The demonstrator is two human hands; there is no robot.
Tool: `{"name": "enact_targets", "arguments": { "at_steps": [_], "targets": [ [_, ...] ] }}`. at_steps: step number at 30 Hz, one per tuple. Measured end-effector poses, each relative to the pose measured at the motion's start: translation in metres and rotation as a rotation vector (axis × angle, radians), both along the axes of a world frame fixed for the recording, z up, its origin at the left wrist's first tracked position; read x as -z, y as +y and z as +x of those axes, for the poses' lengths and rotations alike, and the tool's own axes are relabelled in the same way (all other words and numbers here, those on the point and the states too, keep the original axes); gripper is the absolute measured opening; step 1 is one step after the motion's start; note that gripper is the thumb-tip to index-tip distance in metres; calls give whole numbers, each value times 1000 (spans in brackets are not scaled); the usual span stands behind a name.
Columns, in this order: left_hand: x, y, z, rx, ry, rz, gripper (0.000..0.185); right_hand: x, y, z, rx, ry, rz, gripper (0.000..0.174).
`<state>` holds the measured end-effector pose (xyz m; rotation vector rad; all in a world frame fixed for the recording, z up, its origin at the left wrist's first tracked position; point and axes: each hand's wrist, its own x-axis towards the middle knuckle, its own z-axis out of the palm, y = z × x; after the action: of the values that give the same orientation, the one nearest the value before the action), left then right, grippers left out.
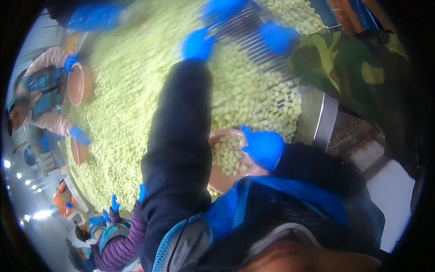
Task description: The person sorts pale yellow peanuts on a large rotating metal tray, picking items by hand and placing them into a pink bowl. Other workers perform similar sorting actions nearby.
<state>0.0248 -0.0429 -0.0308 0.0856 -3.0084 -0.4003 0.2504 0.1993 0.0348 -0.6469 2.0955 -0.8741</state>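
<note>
My left hand (197,45), in a blue glove at the end of a dark sleeve, reaches forward over a wide layer of small pale green oval fruits or beans (129,102). It is blurred, so I cannot tell how its fingers are set. My gloved right hand (265,149) grips the rim of a pink plastic bowl (221,178) close to my body, thumb towards the inside. Some of the same pale green pieces (229,156) lie in the bowl. My left sleeve hides part of the bowl.
Metal slats (248,44) show through the layer ahead. A co-worker's gloved hand (278,38) and camouflage sleeve (326,61) come in from the right, above a steel edge (328,119). Across the layer, another worker has pink bowls (80,85). More workers stand at the left.
</note>
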Motion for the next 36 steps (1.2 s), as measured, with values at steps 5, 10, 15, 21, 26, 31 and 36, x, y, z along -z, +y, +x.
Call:
{"name": "enact_targets", "arguments": {
  "at_steps": [5, 10, 15, 21, 26, 31, 36],
  "targets": [
    [30, 9, -38, -4, -361, -117, 36, 18, 5, 9, -13, 21, -134, 54],
    [19, 30, -41, 58, -372, -110, 33, 37, 3, 18, 196, -194, -403, 58],
    [28, 17, -32, 146, -310, -166, 26, -2, 0, -8, 15, -51, -37, 53],
    [-38, -16, 64, -30, 104, 385, 28, -14, -3, -4, -21, 39, 25, 56],
    [-138, 8, 213, 22, -505, 658, 34, -8, 0, -3, -10, 145, 95, 56],
    [-123, -13, 230, -225, -457, 639, 38, -23, -3, -8, -45, 117, 134, 55],
    [-74, -40, 136, -183, -172, 390, 44, -18, -1, -4, -22, 121, 90, 55]
  ]
}}
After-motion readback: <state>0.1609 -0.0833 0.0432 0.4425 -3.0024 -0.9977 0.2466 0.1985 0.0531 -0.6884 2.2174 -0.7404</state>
